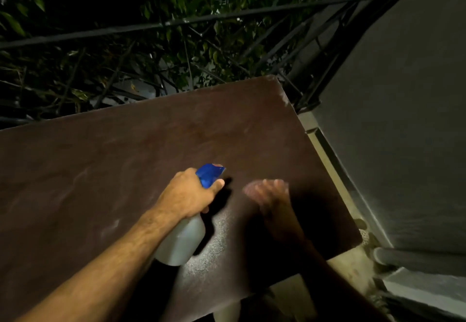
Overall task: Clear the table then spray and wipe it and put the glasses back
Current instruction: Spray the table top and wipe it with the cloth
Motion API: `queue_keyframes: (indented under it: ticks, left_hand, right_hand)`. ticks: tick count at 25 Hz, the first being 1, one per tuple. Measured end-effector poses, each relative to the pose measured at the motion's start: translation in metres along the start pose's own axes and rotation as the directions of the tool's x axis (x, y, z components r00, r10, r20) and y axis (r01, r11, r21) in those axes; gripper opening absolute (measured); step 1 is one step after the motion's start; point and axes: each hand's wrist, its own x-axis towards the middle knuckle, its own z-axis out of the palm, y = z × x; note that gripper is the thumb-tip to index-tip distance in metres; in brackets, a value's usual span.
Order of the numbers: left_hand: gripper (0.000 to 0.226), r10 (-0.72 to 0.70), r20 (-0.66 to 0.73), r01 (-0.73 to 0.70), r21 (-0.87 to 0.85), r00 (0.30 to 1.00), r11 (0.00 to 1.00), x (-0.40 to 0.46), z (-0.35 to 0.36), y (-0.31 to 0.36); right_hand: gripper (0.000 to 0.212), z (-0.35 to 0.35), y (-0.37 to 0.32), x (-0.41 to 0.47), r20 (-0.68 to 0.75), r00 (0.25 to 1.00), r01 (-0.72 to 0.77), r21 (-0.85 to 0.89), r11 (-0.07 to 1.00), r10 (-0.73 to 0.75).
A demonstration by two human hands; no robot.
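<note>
— From my feed the table is dark reddish-brown, with pale smears across the top.

— And the speckled patch?

— I see fine whitish flecks on the near part, by the spray bottle. Its body is milky grey-white; its head is bright blue with a small reddish tip.

— Behind it?

— I read black railing, dark green leaves, grey wall.

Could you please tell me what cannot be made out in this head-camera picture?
- Right hand: motion-blurred and shadowed; whether it holds a cloth is unclear.
- Translucent plastic spray bottle with blue trigger head: neck hidden by left hand.
- Dark brown table: near side cut off by the frame.
</note>
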Motion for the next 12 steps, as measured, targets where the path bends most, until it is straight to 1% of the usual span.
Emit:
queue_keyframes:
  ticks: [1,2,3,4,5,6,8,10,11,12]
  left_hand:
    - [0.047,-0.009,-0.006,0.009,-0.004,1.000,1.000,0.006,0.004,0.009]
    - [0.046,-0.015,-0.012,0.015,-0.010,1.000,1.000,0.013,0.008,0.021]
    - [0.045,-0.024,-0.018,0.024,-0.016,1.000,1.000,0.019,0.010,0.033]
    - [0.044,-0.035,-0.021,0.034,-0.029,0.999,0.999,0.026,0.012,0.045]
    - [0.044,-0.045,-0.019,0.044,-0.045,0.999,0.998,0.036,0.016,0.060]
    - [0.043,-0.047,-0.016,0.046,-0.062,0.999,0.997,0.046,0.020,0.076]
    - [0.040,-0.048,-0.012,0.046,-0.106,0.999,0.993,0.071,0.027,0.109]
    - [0.038,-0.065,-0.017,0.061,-0.153,0.998,0.986,0.096,0.030,0.140]
    - [0.038,-0.080,-0.021,0.075,-0.161,0.997,0.984,0.105,0.029,0.152]
    - [0.040,-0.095,-0.025,0.090,-0.161,0.995,0.983,0.113,0.029,0.162]
  right_hand:
    - [0.054,0.005,0.024,0.014,0.022,0.995,-0.092,-0.067,0.994,0.094]
    - [0.056,0.006,0.040,0.026,0.026,0.974,-0.219,-0.151,0.964,0.226]
    - [0.057,0.005,0.059,0.038,-0.004,0.948,-0.315,-0.144,0.938,0.318]
    - [0.056,0.003,0.069,0.046,-0.035,0.928,-0.372,-0.104,0.923,0.370]
    - [0.054,0.005,0.071,0.048,-0.072,0.937,-0.344,-0.049,0.937,0.341]
    - [0.052,0.000,0.062,0.044,-0.061,0.959,-0.278,-0.002,0.961,0.277]
    - [0.051,0.002,0.036,0.018,-0.024,0.998,-0.049,0.109,0.993,0.052]
    - [0.055,-0.004,0.025,-0.009,0.067,0.992,0.093,0.186,0.978,-0.107]
    - [0.061,-0.007,0.025,-0.021,0.111,0.981,0.141,0.173,0.975,-0.162]
    - [0.066,-0.011,0.030,-0.028,0.148,0.972,0.156,0.161,0.975,-0.180]
